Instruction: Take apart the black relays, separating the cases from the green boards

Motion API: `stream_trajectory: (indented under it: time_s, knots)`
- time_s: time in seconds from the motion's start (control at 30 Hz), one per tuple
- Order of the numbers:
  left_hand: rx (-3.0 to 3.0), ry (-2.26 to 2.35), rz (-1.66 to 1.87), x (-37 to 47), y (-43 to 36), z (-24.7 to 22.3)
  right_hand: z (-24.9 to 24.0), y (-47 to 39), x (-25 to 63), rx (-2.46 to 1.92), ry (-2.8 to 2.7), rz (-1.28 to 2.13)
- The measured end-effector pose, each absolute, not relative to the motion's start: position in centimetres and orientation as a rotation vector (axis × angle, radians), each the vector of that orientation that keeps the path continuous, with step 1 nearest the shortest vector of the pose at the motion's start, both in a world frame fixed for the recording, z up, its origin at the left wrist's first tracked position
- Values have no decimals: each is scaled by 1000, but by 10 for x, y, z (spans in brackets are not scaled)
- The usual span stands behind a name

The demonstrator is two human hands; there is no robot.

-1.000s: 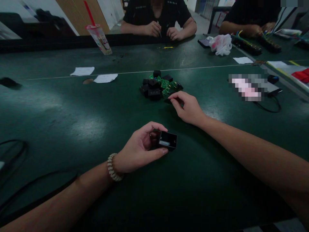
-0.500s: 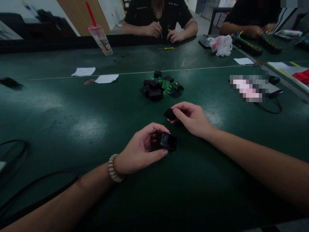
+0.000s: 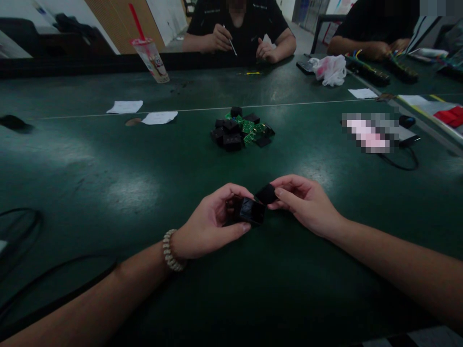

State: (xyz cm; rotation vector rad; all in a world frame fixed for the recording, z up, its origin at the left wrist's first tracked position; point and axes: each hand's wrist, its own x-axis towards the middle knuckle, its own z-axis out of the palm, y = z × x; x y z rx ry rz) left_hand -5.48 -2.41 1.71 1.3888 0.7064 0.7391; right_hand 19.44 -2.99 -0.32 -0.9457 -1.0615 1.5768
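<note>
My left hand (image 3: 213, 222) holds a small black box (image 3: 250, 211) between thumb and fingers, its open side facing right and up. Pinched in my right hand (image 3: 306, 200) is a flat black piece (image 3: 266, 193), close to the box's upper right edge; whether the two touch I cannot tell. Beyond my hands, a pile of black cases (image 3: 231, 140) and green circuit boards (image 3: 248, 126) lies on the dark green table (image 3: 173, 164).
A cup with a red straw (image 3: 154, 62) stands at the back left, near two papers (image 3: 159, 117). Across the table a person (image 3: 238, 29) holds a thin tool. A plastic bag (image 3: 331, 70) lies back right; black cables (image 3: 21, 217) lie left.
My right hand has moved down and to the right with the flat black piece, which is now beside the box. My left hand has hardly moved. The person opposite has raised the thin tool.
</note>
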Motion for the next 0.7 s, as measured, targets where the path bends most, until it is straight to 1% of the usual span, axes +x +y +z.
stream_trajectory:
  time_s: [0.3, 0.7]
  knots:
    - [1399, 706, 736, -55, -24, 18, 0, -46, 201, -894, -1001, 1641]
    - [1337, 701, 721, -54, -24, 18, 9, -47, 204, -943, -1158, 1508]
